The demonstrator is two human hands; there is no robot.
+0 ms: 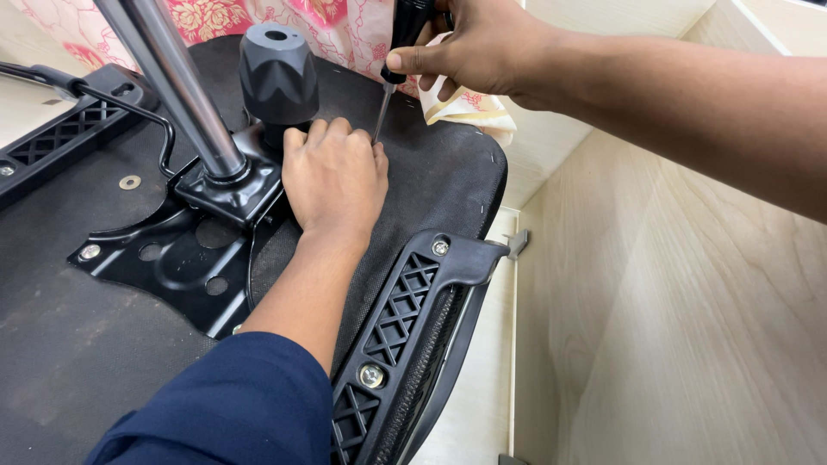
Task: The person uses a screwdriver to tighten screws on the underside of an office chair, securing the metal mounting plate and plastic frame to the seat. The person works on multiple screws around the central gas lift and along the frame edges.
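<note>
2 hands: left hand (334, 176) flat on seat underside, right hand (465, 47) above it gripping 1 screwdriver (385, 103). 1 black knob (277, 73) just left of the grip. 1 metal post (177, 82) further left. 1 black mounting plate (185, 267), 1 armrest bracket (405, 327) below-right of the hands. Approx. 5 screws visible.
</note>
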